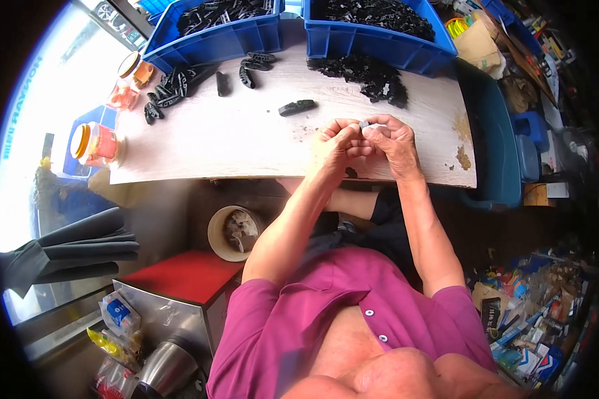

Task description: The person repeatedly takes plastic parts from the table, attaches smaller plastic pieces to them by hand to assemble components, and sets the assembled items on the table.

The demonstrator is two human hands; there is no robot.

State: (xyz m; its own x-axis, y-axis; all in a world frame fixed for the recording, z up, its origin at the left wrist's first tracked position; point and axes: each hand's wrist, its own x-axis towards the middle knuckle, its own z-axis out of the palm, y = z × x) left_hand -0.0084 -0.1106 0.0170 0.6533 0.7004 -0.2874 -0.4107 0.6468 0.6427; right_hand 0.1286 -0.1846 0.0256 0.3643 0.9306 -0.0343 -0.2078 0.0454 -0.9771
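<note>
Near the table's front edge, my left hand (336, 144) and my right hand (394, 141) meet. A small dark grey piece (364, 125) is pinched between the fingertips of both; its exact kind is too small to tell. Just beyond my left hand lies a single long black plastic part (297, 108). A spread heap of small flat black pieces (379, 85) lies beyond my right hand. Farther left are a smooth black block (222, 84), a few ribbed black parts (247, 74) and a pile of similar parts (173, 88).
Two blue bins, one left (226, 41) and one right (373, 43), hold black parts at the back of the pale table (206, 146). Orange-lidded jars (98, 144) stand at its left end. A white bucket (217, 234) and red-topped cabinet (180, 282) sit below.
</note>
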